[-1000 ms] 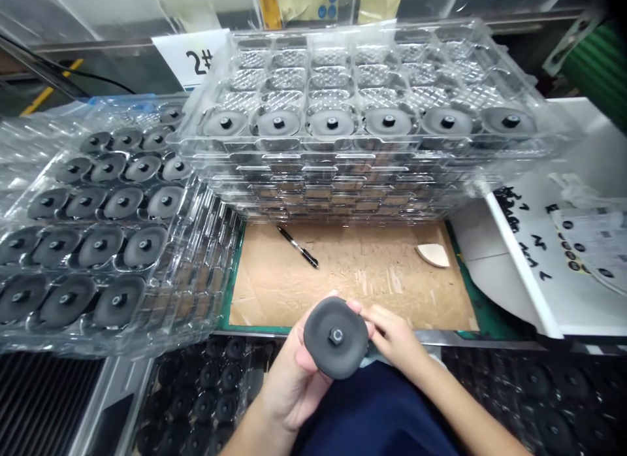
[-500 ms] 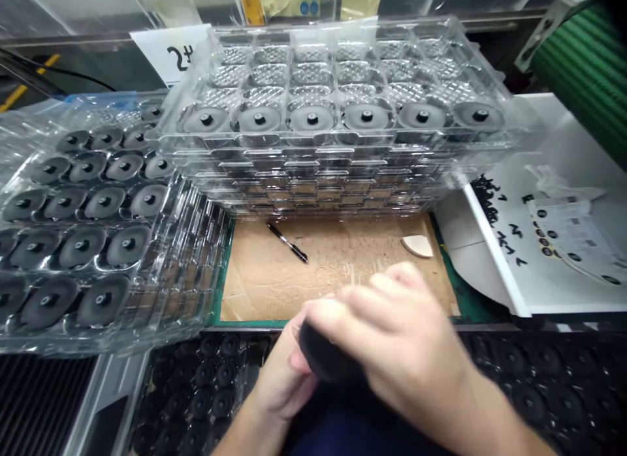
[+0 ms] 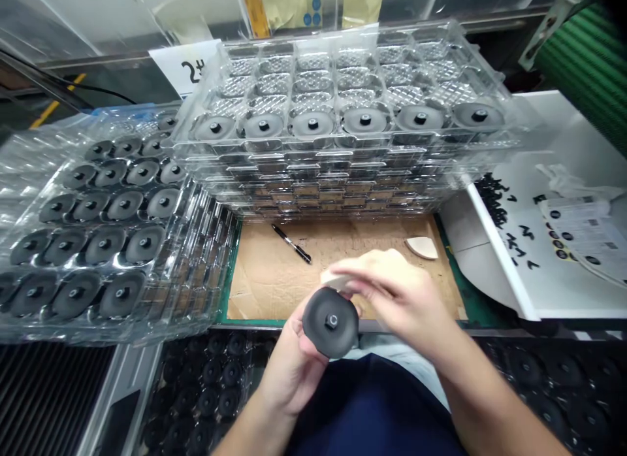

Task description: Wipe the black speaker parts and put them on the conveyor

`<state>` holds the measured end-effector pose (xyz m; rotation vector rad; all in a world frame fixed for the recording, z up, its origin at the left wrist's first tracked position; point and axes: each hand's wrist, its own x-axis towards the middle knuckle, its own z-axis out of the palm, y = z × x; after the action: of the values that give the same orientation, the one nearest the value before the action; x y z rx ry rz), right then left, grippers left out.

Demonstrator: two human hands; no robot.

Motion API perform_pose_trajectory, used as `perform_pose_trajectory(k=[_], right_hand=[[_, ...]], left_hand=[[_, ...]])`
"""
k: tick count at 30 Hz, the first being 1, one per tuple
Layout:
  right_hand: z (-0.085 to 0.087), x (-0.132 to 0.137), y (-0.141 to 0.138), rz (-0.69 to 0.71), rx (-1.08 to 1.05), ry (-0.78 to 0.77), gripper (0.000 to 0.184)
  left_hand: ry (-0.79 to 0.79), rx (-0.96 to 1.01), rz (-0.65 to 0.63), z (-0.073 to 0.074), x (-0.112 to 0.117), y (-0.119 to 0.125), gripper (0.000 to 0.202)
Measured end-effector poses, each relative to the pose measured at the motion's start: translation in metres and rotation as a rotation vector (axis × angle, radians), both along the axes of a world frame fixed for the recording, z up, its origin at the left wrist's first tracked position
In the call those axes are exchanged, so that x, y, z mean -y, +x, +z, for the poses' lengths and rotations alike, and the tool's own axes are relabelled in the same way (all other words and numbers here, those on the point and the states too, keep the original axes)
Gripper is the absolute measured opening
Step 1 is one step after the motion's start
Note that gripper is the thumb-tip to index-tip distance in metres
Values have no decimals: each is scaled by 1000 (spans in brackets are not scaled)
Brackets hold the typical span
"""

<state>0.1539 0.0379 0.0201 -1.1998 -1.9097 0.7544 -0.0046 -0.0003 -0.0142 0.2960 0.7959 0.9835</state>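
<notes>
My left hand (image 3: 289, 364) grips a round dark grey rubber part (image 3: 330, 323) with a small metal stud at its centre, face towards me. My right hand (image 3: 396, 299) hovers just above and to the right of the part, blurred by motion, fingers curled close together near its top edge. A pale edge shows under those fingers; I cannot make out what it is. Both hands are above the near edge of a brown cardboard sheet (image 3: 274, 279).
A stack of clear trays (image 3: 343, 155) with one row of grey parts stands behind the cardboard. A clear tray full of parts (image 3: 93, 227) lies at left. A black pen (image 3: 292, 243) and a pale wedge (image 3: 420, 247) lie on the cardboard. A white box (image 3: 514, 253) sits at right.
My right hand, which covered the part half a second ago, has lifted up and right, so the part's face shows again. The left hand has kept its hold.
</notes>
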Motion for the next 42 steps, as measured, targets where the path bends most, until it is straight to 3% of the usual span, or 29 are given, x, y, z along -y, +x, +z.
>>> perform_pose_trajectory(k=[3, 5, 7, 8, 10, 12, 14, 16, 18, 21, 24, 26, 30, 33, 36, 38, 40, 42], right_hand=[[-53, 7, 15, -187, 29, -317, 23], [-88, 19, 20, -178, 70, -404, 23], [-108, 31, 22, -149, 103, -431, 22], [-109, 34, 23, -149, 111, -438, 21], [-92, 36, 22, -193, 99, -431, 23], [-57, 32, 16, -276, 34, -348, 23], [-19, 29, 3, -302, -59, -146, 21], [8, 29, -12, -184, -101, 56, 22], [20, 31, -21, -10, -94, 70, 22], [20, 30, -26, 160, -19, -62, 20], [19, 26, -28, 27, 22, 83, 22], [20, 27, -27, 13, -14, 151, 24], [27, 37, -8, 199, -20, -19, 19], [31, 42, 8, 101, 138, -61, 19], [30, 35, 10, 45, 248, 91, 23], [23, 26, 7, 61, 196, 194, 26], [12, 18, 6, 4, 56, 149, 26], [-4, 16, 8, -154, -62, -33, 22]], left_hand=[[-36, 66, 28, 1, -2, -3, 60], [-48, 83, 70, 0, -2, -4, 54], [-54, 99, 83, 0, -3, -4, 51], [-53, 103, 77, 0, -3, -3, 51], [-53, 97, 57, 0, -2, 0, 52], [-45, 80, 46, 0, -1, 3, 56], [-27, 68, 33, -1, 1, 5, 59], [-19, 60, 2, -2, 3, 4, 61], [-21, 36, -15, -4, 4, 0, 61], [-16, -30, 17, -2, 5, -2, 57], [-13, -29, -10, 3, 6, 1, 42], [-2, 15, -23, 7, 6, 2, 42], [22, 95, -33, 8, 5, -2, 56], [38, 151, -52, 6, 2, -3, 55], [65, 164, -55, 6, 1, -1, 56], [68, 169, -66, 9, 1, 0, 60], [46, 214, -90, 12, 2, -2, 62], [16, 294, -119, 13, 4, -6, 60]])
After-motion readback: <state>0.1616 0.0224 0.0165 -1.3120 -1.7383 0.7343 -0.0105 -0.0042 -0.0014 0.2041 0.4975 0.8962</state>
